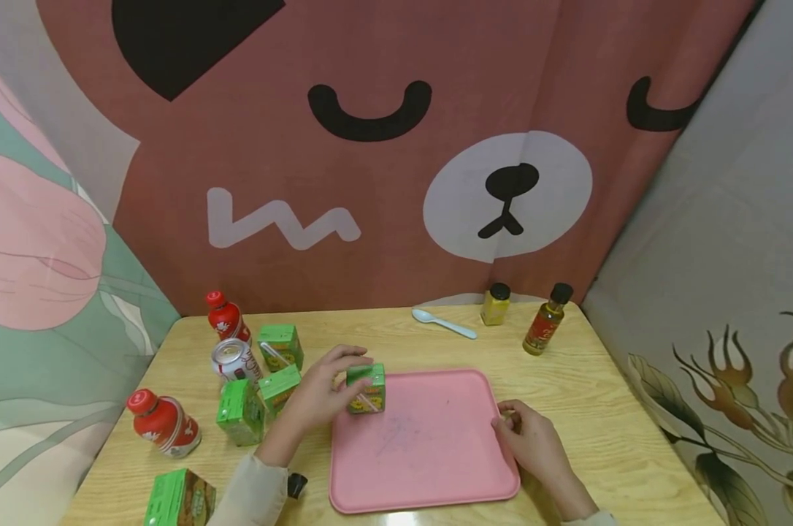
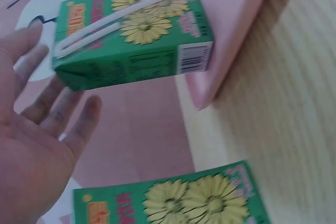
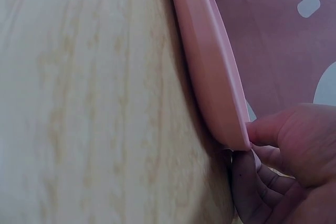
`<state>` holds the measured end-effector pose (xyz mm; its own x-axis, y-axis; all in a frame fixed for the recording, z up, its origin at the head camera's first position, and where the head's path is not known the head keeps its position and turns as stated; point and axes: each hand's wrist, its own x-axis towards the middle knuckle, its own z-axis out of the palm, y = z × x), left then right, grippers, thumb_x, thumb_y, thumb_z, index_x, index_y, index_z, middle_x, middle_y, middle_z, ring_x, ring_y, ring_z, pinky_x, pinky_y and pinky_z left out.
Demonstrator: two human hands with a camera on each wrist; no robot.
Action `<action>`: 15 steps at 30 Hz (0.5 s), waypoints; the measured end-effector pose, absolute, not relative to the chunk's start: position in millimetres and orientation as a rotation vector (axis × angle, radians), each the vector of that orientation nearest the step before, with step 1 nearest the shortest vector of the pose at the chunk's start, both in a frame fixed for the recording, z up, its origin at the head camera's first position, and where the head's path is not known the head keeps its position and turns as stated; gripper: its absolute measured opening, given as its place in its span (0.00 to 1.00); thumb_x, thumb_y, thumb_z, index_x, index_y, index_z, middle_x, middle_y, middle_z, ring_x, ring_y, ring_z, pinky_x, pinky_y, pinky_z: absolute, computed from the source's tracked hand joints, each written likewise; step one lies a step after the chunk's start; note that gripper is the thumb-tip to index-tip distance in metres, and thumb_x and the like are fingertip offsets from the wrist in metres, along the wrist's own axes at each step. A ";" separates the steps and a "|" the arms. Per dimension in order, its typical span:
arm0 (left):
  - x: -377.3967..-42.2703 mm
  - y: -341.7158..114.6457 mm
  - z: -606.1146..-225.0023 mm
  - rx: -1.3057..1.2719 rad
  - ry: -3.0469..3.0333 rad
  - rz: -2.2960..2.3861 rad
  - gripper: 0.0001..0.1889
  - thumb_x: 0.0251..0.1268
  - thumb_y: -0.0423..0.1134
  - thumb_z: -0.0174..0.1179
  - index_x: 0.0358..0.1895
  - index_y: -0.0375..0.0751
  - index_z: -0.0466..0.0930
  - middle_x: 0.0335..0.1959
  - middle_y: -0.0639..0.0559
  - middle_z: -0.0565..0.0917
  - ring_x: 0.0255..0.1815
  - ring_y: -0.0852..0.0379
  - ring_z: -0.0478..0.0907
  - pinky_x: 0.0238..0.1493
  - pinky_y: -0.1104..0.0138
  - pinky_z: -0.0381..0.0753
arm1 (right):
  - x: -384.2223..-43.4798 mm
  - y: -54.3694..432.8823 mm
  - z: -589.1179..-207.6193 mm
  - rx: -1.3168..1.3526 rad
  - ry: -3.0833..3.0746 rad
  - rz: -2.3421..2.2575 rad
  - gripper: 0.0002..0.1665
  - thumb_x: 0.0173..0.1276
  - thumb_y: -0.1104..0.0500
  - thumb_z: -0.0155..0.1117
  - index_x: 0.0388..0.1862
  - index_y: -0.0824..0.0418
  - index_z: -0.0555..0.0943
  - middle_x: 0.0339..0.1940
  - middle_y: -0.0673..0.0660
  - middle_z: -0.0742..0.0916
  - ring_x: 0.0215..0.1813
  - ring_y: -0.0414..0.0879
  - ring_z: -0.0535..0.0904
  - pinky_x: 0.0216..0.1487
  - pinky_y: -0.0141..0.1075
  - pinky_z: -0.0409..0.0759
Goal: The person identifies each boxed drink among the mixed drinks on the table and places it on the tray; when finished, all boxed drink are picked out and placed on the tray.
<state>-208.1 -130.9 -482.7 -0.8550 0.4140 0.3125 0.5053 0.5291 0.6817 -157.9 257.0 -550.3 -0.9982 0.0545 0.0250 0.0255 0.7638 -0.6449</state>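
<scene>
our left hand (image 1: 324,391) spreads loose fingers beside the drink box (image 1: 367,394), which stands in the far left corner of the tray (image 1: 429,453), probably braced there. our right hand (image 1: 533,440) pinches the tray's right edge, likely steadying it. the box is green, with yellow flowers and a slanting pale straw (image 2: 121,15).

"What's along the back of the wooden table (image 1: 607,424)?"

"A pale blue spoon (image 1: 444,323) lies near the rear edge. Right of it stands a yellow jar (image 1: 495,307) with a black lid, and farther right a dark-capped bottle (image 1: 542,326) with a red label."

"And on the left?"

"A red bottle (image 1: 226,319) at the back, a second red bottle (image 1: 169,427) nearer the front. A pale can (image 1: 235,361) stands just in front of the rear one."

"What hangs behind?"

"A brown backdrop (image 1: 383,168) printed with a bear's curved black eyes and white muzzle."
</scene>
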 end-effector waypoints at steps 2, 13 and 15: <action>-202.7 -134.3 -478.6 -0.743 -2.627 -1.189 0.18 0.73 0.49 0.64 0.62 0.53 0.82 0.66 0.56 0.75 0.65 0.52 0.73 0.50 0.54 0.82 | -158.1 256.2 -549.7 -0.069 -2.915 1.062 0.16 0.70 0.55 0.71 0.53 0.60 0.84 0.27 0.46 0.80 0.28 0.40 0.74 0.31 0.35 0.73; -151.7 -168.0 -455.1 -0.425 -2.523 -0.934 0.19 0.68 0.45 0.69 0.60 0.48 0.84 0.61 0.53 0.79 0.58 0.50 0.78 0.47 0.51 0.82 | -157.7 254.0 -547.9 -0.077 -2.933 1.035 0.17 0.70 0.55 0.70 0.54 0.61 0.83 0.27 0.46 0.81 0.28 0.40 0.74 0.31 0.35 0.73; -140.9 -178.0 -453.2 -0.384 -2.500 -0.904 0.18 0.66 0.42 0.70 0.58 0.46 0.84 0.60 0.51 0.79 0.58 0.49 0.78 0.49 0.49 0.81 | -157.2 253.8 -547.8 -0.076 -2.933 1.031 0.17 0.70 0.56 0.70 0.54 0.61 0.83 0.27 0.47 0.80 0.28 0.40 0.74 0.31 0.35 0.73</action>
<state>-140.9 -178.0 -453.2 -0.8592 0.1045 0.5008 0.4006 0.7462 0.5316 -157.2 253.8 -547.8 -0.9983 0.0564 0.0139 0.0353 0.7791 -0.6259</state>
